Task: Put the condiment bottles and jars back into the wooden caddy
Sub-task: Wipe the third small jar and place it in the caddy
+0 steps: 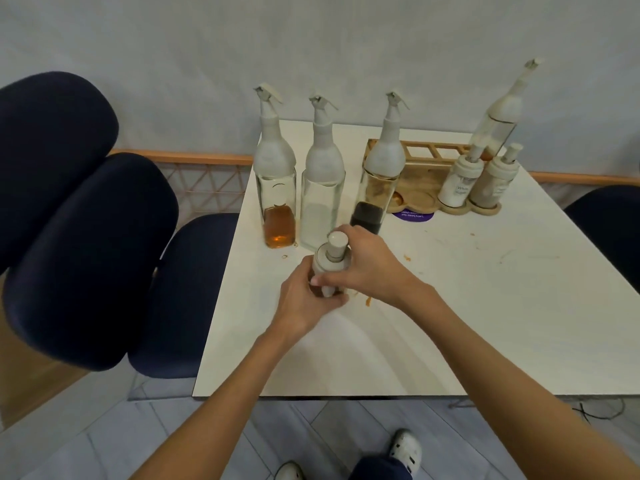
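Head view, reading left to right: three tall glass bottles stand in a row on the white table (450, 323), well to the left of the wooden caddy (420, 171). First is the amber bottle (276, 188), then the clear bottle (321, 188), then the dark-sauce bottle (375, 181), which stands in front of the caddy's left end.

Just in front of that row I have both hands on a small jar (329, 263) with a pale pump top. My left hand (304, 299) is wrapped around its lower body, fingers closed on it. My right hand (372, 261) curls over from the right, closed on the shoulder and cap. The jar stands roughly upright, long axis vertical. I cannot tell whether its base is on the table.

The caddy lies up and to the right of the grip, so I judge the right hand the nearer one for the carry. Two round seats at its front left look free. Further right, two small jars (479, 181) already sit in the front seats, with a tall bottle (502, 119) behind them.
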Action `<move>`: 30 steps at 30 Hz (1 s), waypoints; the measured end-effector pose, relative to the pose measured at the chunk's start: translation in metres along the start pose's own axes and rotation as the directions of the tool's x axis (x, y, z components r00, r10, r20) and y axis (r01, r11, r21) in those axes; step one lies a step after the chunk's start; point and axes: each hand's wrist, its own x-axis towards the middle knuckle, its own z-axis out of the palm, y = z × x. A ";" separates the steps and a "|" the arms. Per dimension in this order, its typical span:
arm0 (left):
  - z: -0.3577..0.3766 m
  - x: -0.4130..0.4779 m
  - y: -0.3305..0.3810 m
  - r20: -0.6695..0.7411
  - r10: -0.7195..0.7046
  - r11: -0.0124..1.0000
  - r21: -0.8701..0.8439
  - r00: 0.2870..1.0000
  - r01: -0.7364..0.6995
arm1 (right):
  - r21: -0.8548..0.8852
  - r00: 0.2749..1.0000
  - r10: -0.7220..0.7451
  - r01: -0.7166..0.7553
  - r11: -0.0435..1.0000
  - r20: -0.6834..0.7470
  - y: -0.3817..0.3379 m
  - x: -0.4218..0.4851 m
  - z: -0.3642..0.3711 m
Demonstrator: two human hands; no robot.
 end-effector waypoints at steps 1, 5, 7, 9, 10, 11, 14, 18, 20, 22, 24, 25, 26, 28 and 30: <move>-0.001 0.000 -0.001 0.025 0.001 1.000 0.007 1.000 -0.001 | -0.038 1.000 -0.027 0.027 0.999 0.007 -0.001 0.004 -0.004; -0.011 0.004 -0.005 0.096 -0.001 1.000 0.001 0.995 0.001 | -0.057 0.987 -0.082 0.091 0.994 0.139 -0.002 0.016 -0.035; -0.014 0.005 -0.007 0.109 -0.004 1.000 -0.008 0.994 0.005 | -0.028 0.961 -0.088 0.099 0.995 0.264 -0.003 0.021 -0.047; -0.014 0.004 -0.008 0.119 0.007 1.000 -0.029 0.993 -0.004 | -0.021 0.929 -0.115 0.131 0.991 0.353 -0.002 0.023 -0.050; -0.014 0.003 -0.009 0.124 0.013 0.999 -0.044 0.992 -0.008 | -0.004 0.919 -0.126 0.137 0.991 0.374 0.000 0.023 -0.050; -0.014 0.003 -0.009 0.128 0.018 0.998 -0.056 0.992 -0.011 | 0.017 0.914 -0.133 0.136 0.991 0.383 0.001 0.024 -0.049; -0.014 0.000 -0.006 0.140 0.022 0.997 -0.082 0.990 -0.010 | 0.006 0.922 -0.141 0.149 0.989 0.360 0.003 0.023 -0.040; -0.012 0.000 -0.006 0.148 0.013 0.994 -0.111 0.989 0.004 | -0.109 0.955 -0.156 0.188 0.976 0.250 0.003 0.022 -0.025; -0.011 0.001 -0.007 0.149 -0.004 0.992 -0.127 0.989 0.023 | -0.113 0.980 -0.120 0.139 0.984 0.161 0.002 0.021 -0.020; -0.011 0.001 -0.005 0.156 -0.002 0.992 -0.122 0.988 0.021 | -0.169 0.987 -0.068 0.092 0.981 0.147 0.001 0.023 -0.020; -0.012 0.000 -0.003 0.163 0.001 0.994 -0.109 0.987 0.017 | -0.231 0.968 0.016 0.044 0.972 0.252 0.001 0.025 -0.028; -0.012 0.001 -0.004 0.160 -0.004 0.994 -0.110 0.987 0.022 | -0.219 0.944 0.047 0.027 0.975 0.326 0.000 0.025 -0.035; -0.012 0.001 -0.006 0.156 -0.010 0.993 -0.114 0.988 0.028 | -0.177 0.921 0.038 0.034 0.984 0.388 -0.002 0.024 -0.041; -0.013 0.002 -0.008 0.156 -0.014 0.992 -0.124 0.988 0.034 | -0.091 0.896 -0.067 0.119 0.989 0.438 -0.005 0.021 -0.046; -0.013 0.003 -0.008 0.161 -0.021 0.992 -0.121 0.987 0.040 | -0.102 0.904 -0.149 0.206 0.973 0.402 -0.005 0.021 -0.039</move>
